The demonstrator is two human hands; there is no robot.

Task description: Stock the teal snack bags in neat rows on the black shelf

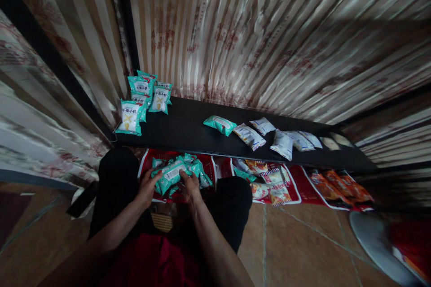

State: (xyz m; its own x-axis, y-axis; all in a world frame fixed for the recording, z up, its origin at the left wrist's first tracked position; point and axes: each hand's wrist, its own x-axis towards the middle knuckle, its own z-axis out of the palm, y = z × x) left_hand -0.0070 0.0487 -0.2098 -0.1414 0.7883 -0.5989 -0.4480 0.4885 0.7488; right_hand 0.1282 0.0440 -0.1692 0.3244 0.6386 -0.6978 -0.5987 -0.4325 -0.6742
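Observation:
Low in front of me, a teal snack packet (pixel 173 176) lies with its back side up between my two hands. My left hand (pixel 147 188) is closed on the packet's left end. At the right end, my right hand (pixel 191 186) grips it with the thumb on top; some of its fingers are hidden beneath. Under and behind the packet, several more teal packets (pixel 201 173) fill a red container with a white rim (pixel 213 168). On the black shelf's left end stand several upright teal packets (pixel 130 117) with white fronts.
Across the black shelf (pixel 182 121), another teal packet (pixel 220 124) and several whitish packets (pixel 249 136) lie flat. Farther right are red containers with mixed packets (pixel 278 184) and orange packets (pixel 340 186). A striped curtain (pixel 215 31) hangs behind. A grey stool-like object (pixel 373 237) stands at lower right.

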